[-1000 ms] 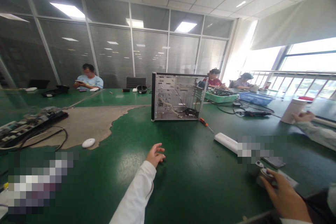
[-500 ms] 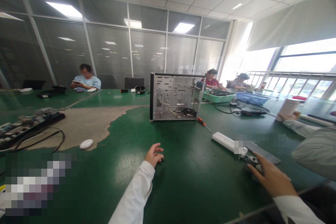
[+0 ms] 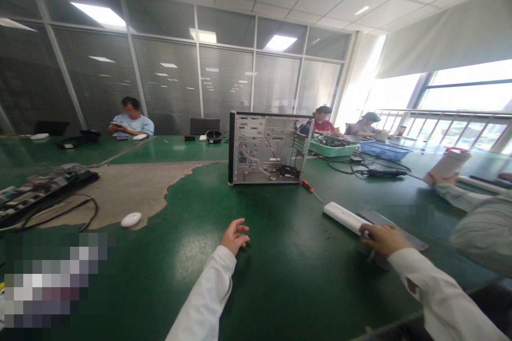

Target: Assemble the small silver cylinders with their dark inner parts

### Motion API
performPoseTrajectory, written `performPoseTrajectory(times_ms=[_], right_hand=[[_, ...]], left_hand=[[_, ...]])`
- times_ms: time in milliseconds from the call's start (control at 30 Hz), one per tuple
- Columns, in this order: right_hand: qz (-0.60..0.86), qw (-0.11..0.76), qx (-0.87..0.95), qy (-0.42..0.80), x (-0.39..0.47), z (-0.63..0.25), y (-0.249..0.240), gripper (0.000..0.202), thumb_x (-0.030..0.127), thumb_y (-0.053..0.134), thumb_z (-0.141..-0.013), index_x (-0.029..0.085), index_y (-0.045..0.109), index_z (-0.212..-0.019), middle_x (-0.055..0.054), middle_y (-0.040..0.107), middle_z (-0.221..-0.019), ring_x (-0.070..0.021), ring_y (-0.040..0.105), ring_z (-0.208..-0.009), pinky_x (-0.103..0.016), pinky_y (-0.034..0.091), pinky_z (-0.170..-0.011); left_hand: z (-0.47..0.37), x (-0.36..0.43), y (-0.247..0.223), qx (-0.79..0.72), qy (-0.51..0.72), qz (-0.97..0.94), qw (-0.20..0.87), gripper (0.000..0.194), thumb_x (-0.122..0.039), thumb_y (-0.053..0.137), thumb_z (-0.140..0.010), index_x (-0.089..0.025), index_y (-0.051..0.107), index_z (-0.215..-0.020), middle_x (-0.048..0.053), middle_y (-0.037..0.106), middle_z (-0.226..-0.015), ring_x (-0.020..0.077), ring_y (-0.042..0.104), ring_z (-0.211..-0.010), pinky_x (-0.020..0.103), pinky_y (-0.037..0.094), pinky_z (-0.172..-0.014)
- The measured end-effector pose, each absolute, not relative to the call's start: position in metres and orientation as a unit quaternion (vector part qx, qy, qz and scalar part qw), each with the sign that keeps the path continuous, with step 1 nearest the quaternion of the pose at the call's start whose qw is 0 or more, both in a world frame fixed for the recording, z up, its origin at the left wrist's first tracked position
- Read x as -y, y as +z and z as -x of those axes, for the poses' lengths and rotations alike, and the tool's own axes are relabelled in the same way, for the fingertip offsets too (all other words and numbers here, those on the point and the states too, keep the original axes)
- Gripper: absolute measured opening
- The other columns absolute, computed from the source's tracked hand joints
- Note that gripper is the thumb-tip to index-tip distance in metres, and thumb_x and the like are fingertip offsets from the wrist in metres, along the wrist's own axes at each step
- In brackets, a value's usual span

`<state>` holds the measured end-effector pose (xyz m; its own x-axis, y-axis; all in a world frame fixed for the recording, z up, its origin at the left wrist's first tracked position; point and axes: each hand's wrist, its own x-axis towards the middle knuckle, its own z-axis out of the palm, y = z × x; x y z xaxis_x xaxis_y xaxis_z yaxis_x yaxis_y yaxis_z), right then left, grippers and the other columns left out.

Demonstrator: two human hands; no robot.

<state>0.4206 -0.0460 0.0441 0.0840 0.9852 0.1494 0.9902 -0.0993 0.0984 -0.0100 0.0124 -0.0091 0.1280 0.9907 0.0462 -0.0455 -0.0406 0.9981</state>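
On the green table [image 3: 276, 277], my left hand [image 3: 236, 236] rests with its fingers apart and nothing in them. My right hand [image 3: 384, 240] is at the near end of a long white object [image 3: 344, 218], its fingers curled; what they hold, if anything, is hidden. A dark item under that hand is mostly covered. Just behind lies a flat grey thing [image 3: 394, 228]. Farther back, an open computer case [image 3: 270, 149] stands upright with cables inside. An orange-handled screwdriver [image 3: 307, 186] lies by its lower right corner.
Circuit boards [image 3: 44, 192] and cables lie at the left, near a white oval object [image 3: 131, 219]. Green [image 3: 334, 148] and blue [image 3: 384, 150] baskets stand behind right. At the right, a person's hand holds a white cylinder [image 3: 448, 166]. Several people sit around the table.
My right hand has moved left and up, and its fingers have curled in. The person at the right has lifted and tilted the white cylinder. My left hand stays put.
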Motion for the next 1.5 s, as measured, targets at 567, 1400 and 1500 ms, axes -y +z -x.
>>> performPoseTrajectory(times_ms=[567, 1400, 1500], right_hand=[[0.510, 0.182, 0.841, -0.014, 0.008, -0.170, 0.061, 0.040, 0.020, 0.050, -0.068, 0.022, 0.046, -0.108, -0.004, 0.060, -0.092, -0.0168, 0.053, -0.088, -0.036, 0.023, -0.092], [0.390, 0.430, 0.775, 0.251, -0.009, -0.138, 0.003, 0.065, 0.007, 0.045, -0.056, 0.024, 0.033, -0.118, -0.004, 0.050, -0.109, -0.0165, 0.048, -0.097, -0.031, 0.043, -0.077], [0.377, 0.440, 0.780, 0.234, -0.006, -0.135, 0.005, 0.057, 0.008, 0.046, -0.058, 0.024, 0.039, -0.113, -0.004, 0.048, -0.112, -0.0177, 0.045, -0.102, -0.030, 0.042, -0.078]], left_hand=[[0.010, -0.014, -0.010, -0.447, 0.491, -0.540, 0.517, 0.048, -0.010, 0.052, -0.057, -0.016, 0.042, -0.103, 0.006, 0.054, -0.090, 0.0124, 0.055, -0.067, 0.019, 0.044, -0.045], [0.011, -0.015, -0.005, -0.538, 0.468, -0.593, 0.375, 0.048, 0.007, 0.041, -0.051, -0.015, 0.048, -0.092, 0.003, 0.059, -0.082, 0.0110, 0.055, -0.071, 0.021, 0.043, -0.061], [0.010, -0.015, -0.006, -0.541, 0.462, -0.601, 0.364, 0.048, 0.007, 0.040, -0.051, -0.015, 0.049, -0.092, 0.003, 0.059, -0.083, 0.0109, 0.055, -0.071, 0.020, 0.042, -0.060]])
